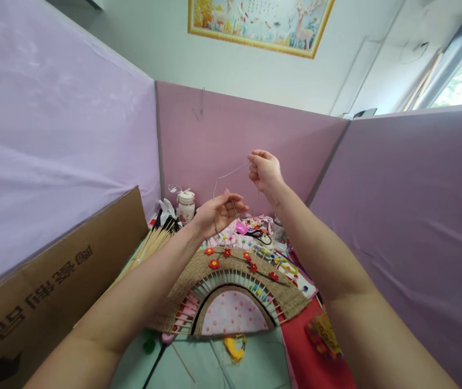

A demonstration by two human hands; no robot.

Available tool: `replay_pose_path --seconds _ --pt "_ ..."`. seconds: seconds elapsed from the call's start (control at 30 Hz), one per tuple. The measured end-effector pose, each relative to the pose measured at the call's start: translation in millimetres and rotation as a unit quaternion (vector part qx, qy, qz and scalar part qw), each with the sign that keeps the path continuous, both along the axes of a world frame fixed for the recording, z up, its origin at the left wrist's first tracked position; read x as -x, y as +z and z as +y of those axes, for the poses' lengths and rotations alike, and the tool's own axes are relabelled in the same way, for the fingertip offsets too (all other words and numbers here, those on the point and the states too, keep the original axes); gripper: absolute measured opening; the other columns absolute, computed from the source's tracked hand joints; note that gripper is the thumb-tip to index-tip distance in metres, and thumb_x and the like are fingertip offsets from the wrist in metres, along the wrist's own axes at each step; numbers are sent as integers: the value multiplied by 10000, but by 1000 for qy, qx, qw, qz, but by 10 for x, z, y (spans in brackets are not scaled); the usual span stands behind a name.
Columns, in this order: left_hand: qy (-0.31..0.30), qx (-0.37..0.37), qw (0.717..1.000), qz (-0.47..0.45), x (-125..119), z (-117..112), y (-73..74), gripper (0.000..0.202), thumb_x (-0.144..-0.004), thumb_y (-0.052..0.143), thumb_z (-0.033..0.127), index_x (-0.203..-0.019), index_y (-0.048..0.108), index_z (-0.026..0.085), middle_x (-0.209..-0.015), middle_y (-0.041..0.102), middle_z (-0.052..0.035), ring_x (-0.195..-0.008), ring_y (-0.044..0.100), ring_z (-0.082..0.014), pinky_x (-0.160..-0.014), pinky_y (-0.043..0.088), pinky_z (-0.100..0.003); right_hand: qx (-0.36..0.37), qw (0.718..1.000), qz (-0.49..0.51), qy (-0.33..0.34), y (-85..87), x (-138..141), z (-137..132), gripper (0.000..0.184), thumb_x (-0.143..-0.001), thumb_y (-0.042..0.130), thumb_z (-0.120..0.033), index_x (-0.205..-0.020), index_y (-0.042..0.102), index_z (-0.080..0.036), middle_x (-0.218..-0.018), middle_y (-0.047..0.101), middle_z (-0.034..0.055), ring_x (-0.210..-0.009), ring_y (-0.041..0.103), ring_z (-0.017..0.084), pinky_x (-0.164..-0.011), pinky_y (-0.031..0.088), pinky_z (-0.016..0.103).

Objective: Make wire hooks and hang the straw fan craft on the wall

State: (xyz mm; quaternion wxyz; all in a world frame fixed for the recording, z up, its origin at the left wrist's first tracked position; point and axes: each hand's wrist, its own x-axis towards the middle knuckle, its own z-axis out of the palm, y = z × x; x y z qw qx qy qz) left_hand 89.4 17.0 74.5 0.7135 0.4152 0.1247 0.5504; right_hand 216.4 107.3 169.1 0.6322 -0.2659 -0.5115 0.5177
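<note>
A thin pale strand, like thread or fine wire, arcs between my two hands with a bend near its left end. My right hand is raised higher, its fingers pinched closed on one end of the strand. Lower and to the left, my left hand has its fingers loosely stretched out, with part of the strand lying across them. Below both hands lies a fan-shaped piece wrapped in brown twine over thin sticks, with red flowers on a dark stem and a dotted fabric half-circle at its base.
A cardboard box and bamboo sticks are at the left, near a white bottle. Craft bits and a pink item clutter the back. A yellow tassel and glue gun lie in front. Pink partitions surround the table.
</note>
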Motion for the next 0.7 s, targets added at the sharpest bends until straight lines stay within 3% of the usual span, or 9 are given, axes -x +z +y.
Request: replay_pose_path --seconds 0.1,0.23,0.5,0.6,0.7 --pt "25 -51 998 6 -49 -49 -38 420 -923 509 409 -669 692 130 -652 679 -64 -852 690 -202 -1001 413 -383 78 996 44 -8 11 -87 130 237 -747 533 -17 -708 413 -217 -436 275 -136 -335 165 23 -321 119 151" --pt "-8 -92 995 29 -25 -81 -35 623 -908 413 577 -521 653 153 -635 669 -86 -1022 650 -255 -1019 388 -403 185 975 119 -6 84 -217 279 342 -837 485 -38 -623 287 -216 -433 151 -137 -338 114 24 -304 128 141" --pt "-11 -180 980 80 -175 1 -72 660 -927 366 571 -489 644 163 -567 616 -77 -1004 643 -257 -1028 379 -427 204 945 244 83 139 -204 361 419 -914 436 -82 -612 181 -222 -449 66 -123 -328 99 44 -283 154 151" --pt "-15 -175 981 78 -155 6 -125 589 -936 393 530 -625 710 144 -765 705 -102 -1045 632 -248 -1037 384 -415 173 954 204 134 112 -200 392 374 -944 438 -142 -622 263 -219 -440 132 -124 -319 145 42 -289 182 144" --pt "17 -113 992 49 7 33 -143 506 -928 450 497 -680 710 141 -1066 708 -110 -1089 622 -238 -1021 416 -402 168 965 115 162 -55 -275 362 284 -960 450 -412 -757 431 -214 -520 412 -82 -400 404 64 -367 377 151"
